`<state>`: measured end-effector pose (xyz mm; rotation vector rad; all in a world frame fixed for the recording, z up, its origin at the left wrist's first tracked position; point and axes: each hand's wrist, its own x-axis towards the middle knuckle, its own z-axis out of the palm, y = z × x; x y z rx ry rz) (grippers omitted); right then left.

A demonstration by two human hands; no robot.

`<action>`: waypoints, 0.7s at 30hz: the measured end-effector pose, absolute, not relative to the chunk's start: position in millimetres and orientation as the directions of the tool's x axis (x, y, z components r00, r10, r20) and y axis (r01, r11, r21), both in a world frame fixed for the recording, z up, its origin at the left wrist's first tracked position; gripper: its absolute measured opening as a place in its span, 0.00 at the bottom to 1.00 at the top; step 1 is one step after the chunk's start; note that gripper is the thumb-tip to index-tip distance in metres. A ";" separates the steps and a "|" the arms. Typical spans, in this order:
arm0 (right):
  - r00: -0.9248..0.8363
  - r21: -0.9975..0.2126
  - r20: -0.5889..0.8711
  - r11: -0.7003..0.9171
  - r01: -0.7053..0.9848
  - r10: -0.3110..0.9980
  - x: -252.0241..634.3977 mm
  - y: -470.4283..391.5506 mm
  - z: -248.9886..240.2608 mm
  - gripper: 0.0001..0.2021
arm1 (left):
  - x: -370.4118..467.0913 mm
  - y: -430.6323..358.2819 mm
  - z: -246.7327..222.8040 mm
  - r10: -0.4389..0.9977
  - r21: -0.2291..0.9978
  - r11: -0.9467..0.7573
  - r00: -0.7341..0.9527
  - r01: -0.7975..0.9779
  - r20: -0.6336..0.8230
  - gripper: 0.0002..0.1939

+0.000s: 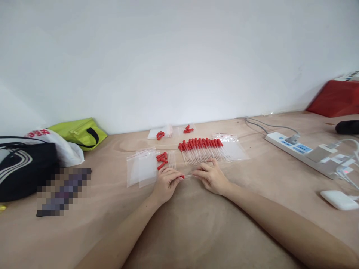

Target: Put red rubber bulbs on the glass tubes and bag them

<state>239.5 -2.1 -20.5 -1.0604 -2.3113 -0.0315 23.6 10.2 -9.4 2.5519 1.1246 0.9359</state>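
Note:
My left hand (167,185) pinches a red handle (183,176), most of it hidden by the fingers. From its end a thin pale rod (188,176) runs across to my right hand (211,177), whose thumb and fingers close on the other end. Just beyond my hands lies a row of red-handled thin rods (200,143), handles pointing away from me. Loose red handles (162,158) and several bare pale rods (172,160) are beside my left hand. Clear zip bags (146,170) lie left of them.
More red handles (160,135) and a small red group (188,129) rest on bags near the wall. A white power strip (297,149) with cables and a white charger (338,199) are at right. A black bag (28,168) and a yellow-green bag (80,132) stand left.

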 end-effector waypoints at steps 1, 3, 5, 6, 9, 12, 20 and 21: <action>-0.511 -0.217 0.520 0.685 0.696 0.684 240.0 -1.6 -19.9 0.13 | 23.8 9.6 -8.9 0.716 0.401 -0.695 0.524 0.597 0.461 0.11; -0.520 -0.213 0.514 0.689 0.693 0.682 240.8 -0.9 -18.3 0.13 | 24.6 8.1 -7.8 0.714 0.376 -0.698 0.554 0.610 0.427 0.12; -0.528 -0.199 0.510 0.690 0.696 0.679 241.0 -0.5 -16.6 0.13 | 25.5 6.6 -6.7 0.715 0.356 -0.698 0.578 0.621 0.394 0.12; -0.532 -0.188 0.509 0.691 0.698 0.677 241.0 -0.4 -15.7 0.13 | 25.9 5.9 -6.2 0.714 0.349 -0.699 0.584 0.624 0.386 0.12; -0.547 -0.157 0.503 0.694 0.703 0.669 240.5 -0.7 -13.8 0.12 | 26.2 5.0 -6.0 0.709 0.337 -0.704 0.591 0.625 0.386 0.11; -0.562 -0.143 0.494 0.699 0.701 0.664 239.4 -1.4 -12.9 0.11 | 25.7 5.4 -7.4 0.697 0.325 -0.715 0.591 0.619 0.406 0.11; -0.576 -0.121 0.506 0.714 0.689 0.642 234.4 -5.2 -15.2 0.12 | 25.0 4.5 -7.6 0.641 0.283 -0.759 0.598 0.586 0.482 0.07; -0.576 -0.131 0.502 0.716 0.686 0.645 233.6 -6.0 -15.7 0.12 | 25.0 4.0 -7.2 0.634 0.274 -0.764 0.603 0.584 0.484 0.07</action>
